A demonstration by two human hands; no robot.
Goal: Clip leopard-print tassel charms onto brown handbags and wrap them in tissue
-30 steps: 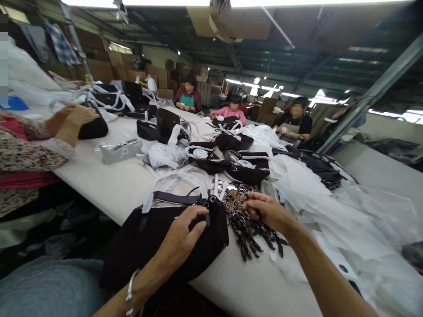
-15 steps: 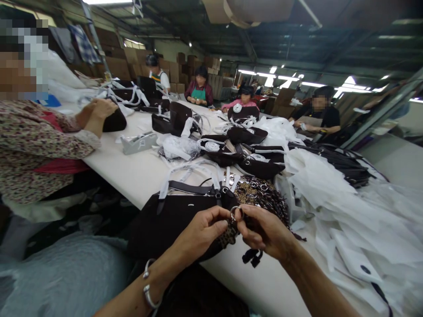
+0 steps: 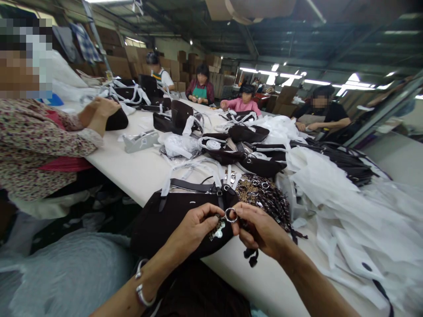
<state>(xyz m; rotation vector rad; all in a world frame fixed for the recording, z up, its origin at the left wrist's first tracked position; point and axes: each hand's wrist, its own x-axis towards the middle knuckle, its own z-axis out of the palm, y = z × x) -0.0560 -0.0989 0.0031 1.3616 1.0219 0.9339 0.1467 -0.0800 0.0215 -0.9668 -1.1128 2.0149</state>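
Note:
Between my hands is a small silver ring [image 3: 231, 215], part of a charm with dark tassels [image 3: 251, 257]. My left hand [image 3: 197, 225] pinches a shiny, patterned piece of the charm just left of the ring. My right hand [image 3: 261, 226] grips the ring's right side, with the tassels dangling below its fingers. Behind the hands lies a dark handbag [image 3: 185, 211], its handles wrapped in white material. A pile of leopard-patterned charms with rings and tassels [image 3: 261, 191] rests right of the bag.
More dark bags [image 3: 261, 165] cover the middle of the white table [image 3: 122, 169], near a grey tape dispenser [image 3: 141, 141]. White sheets [image 3: 327, 189] are heaped at right. A person in a floral top [image 3: 42, 141] works at left; others sit across the table. A foam roll [image 3: 66, 277] stands lower left.
My hands have shifted slightly left; the ring now faces the camera and the shiny piece shows beneath my left fingers. Across the table, a person in pink has lowered a bag.

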